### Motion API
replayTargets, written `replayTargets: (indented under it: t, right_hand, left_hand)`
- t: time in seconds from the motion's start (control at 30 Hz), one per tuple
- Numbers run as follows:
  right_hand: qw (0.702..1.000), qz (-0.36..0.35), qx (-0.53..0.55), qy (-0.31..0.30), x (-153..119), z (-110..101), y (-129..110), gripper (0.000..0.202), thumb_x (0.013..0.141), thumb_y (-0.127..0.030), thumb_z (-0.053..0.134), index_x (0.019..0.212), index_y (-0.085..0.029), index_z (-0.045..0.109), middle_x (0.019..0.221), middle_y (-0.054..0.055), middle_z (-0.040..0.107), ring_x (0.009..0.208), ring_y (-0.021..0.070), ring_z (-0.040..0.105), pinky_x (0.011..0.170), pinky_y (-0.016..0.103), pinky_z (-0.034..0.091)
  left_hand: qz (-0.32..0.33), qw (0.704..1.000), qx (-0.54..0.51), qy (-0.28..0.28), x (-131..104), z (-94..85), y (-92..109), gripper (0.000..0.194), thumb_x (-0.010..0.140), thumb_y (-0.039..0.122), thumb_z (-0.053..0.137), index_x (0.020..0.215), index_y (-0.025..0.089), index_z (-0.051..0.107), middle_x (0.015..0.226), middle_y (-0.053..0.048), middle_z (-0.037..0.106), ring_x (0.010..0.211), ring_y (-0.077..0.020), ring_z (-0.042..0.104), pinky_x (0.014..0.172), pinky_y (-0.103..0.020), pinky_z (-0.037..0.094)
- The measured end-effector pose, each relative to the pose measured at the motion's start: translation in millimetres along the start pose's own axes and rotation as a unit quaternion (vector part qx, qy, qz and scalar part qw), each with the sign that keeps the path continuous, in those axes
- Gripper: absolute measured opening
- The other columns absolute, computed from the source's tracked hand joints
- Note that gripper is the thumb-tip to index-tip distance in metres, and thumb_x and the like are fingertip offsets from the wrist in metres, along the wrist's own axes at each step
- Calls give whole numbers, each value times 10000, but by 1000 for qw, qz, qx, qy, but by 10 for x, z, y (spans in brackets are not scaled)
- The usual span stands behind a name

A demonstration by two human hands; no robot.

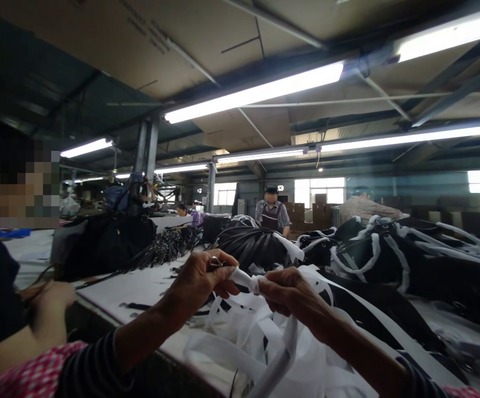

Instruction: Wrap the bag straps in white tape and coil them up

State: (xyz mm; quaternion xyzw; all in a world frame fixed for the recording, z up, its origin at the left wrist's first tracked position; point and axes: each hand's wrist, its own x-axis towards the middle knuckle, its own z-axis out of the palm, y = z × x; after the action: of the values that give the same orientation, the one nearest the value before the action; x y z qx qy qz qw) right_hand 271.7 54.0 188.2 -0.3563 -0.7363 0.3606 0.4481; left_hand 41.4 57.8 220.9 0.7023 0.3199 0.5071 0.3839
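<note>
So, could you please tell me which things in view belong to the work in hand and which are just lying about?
In the work:
white strip, held by the left hand and right hand;
probably the loose white strips beneath.

Apparently just lying about:
dark heap, to the left;
cardboard boxes, at the back.
</note>
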Motion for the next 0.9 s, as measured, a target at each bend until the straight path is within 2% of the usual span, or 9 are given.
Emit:
replayTargets:
  t: [0.1,0.2,0.27,0.33,0.43,0.5,0.57,0.73,0.9]
  right_hand:
    - [1000,-7,19,1,-34,-19,18,467,899,-570,669,732,-135,667,541,-54,357,517,83,260,507,276,160]
    - [1000,-11,-7,15,-98,-84,45,471,893,-560,668,681,-142,619,537,-59,332,520,82,249,514,284,157]
    - [999,-12,-28,20,-131,-114,62,471,899,-544,662,649,-155,568,540,-57,337,525,84,259,519,287,169]
    - [999,-18,-44,14,-143,-118,70,479,908,-527,655,623,-168,516,547,-55,338,536,87,267,527,289,182]
    - [998,-35,-55,3,-131,-98,73,493,926,-521,641,611,-176,484,553,-52,346,542,90,276,530,289,194]
    - [997,-42,-64,-1,-125,-89,84,504,934,-531,635,608,-177,484,556,-48,355,544,93,284,529,290,199]
    - [995,-42,-85,-6,-136,-89,110,515,935,-535,636,602,-178,474,559,-45,363,550,96,300,534,292,206]
    - [989,-45,-137,-23,-215,-63,174,505,963,-546,604,635,-176,502,585,-38,386,580,108,343,554,295,228]
    - [983,-56,-172,-6,-276,-53,161,522,970,-566,581,632,-183,473,591,-36,384,592,114,358,554,289,239]
  left_hand:
    - [-8,1000,1,1,-11,-44,-71,379,690,433,889,887,146,739,651,-62,752,615,-237,743,573,-300,575]
    - [-23,999,-9,37,-44,-208,-136,321,705,406,881,835,154,730,717,-47,759,609,-193,721,547,-254,527]
    - [-41,999,6,35,-70,-312,-172,304,724,405,870,821,154,727,759,-46,765,633,-174,709,564,-239,509]
    - [-50,998,39,9,-85,-362,-201,325,745,438,860,857,156,742,819,-53,769,729,-179,709,609,-234,508]
    - [-57,996,57,-47,-79,-334,-243,422,777,520,824,995,166,753,884,-61,762,859,-212,698,639,-242,504]
    - [-68,992,53,-87,-68,-293,-275,447,779,543,812,994,155,755,825,-64,748,808,-219,685,607,-247,472]
    - [-68,990,55,-107,-69,-267,-309,401,762,517,825,900,145,769,750,-53,717,733,-200,641,595,-250,433]
    - [-53,994,45,-85,-143,-228,-411,304,760,443,811,730,144,766,644,-8,615,654,-145,497,643,-262,375]
    - [-81,996,13,-21,-232,-238,-589,322,762,478,797,731,164,731,760,-28,693,748,-184,594,692,-272,467]
